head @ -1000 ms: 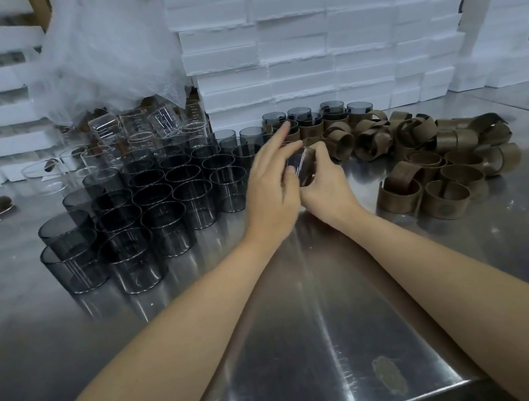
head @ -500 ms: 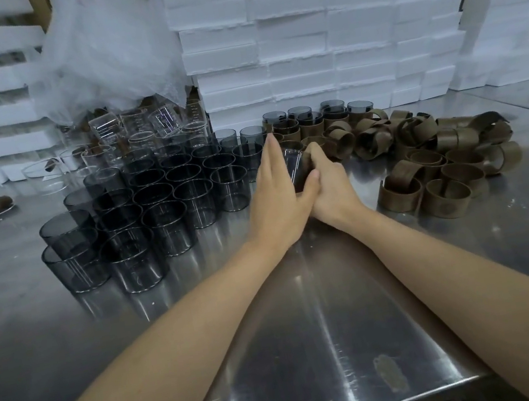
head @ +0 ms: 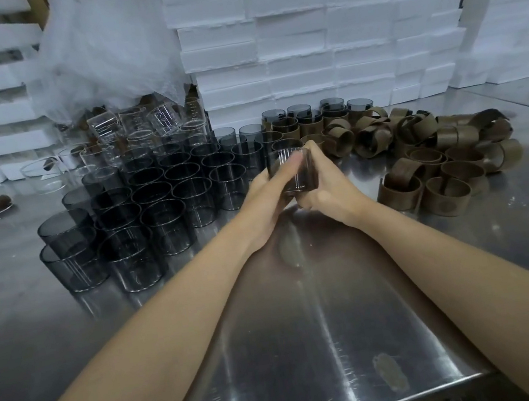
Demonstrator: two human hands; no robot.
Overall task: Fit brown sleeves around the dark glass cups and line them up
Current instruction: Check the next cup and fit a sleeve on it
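Holding 1 dark glass cup [head: 299,179], right hand [head: 332,189] curled around, left hand [head: 265,200] pressing flat.

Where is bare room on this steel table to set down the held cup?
Bare steel table lies in front, under both forearms, and far right beyond the brown curled sleeves. Crowded: dark glass cups left, sleeves right, sleeved cups behind the held dark cup.
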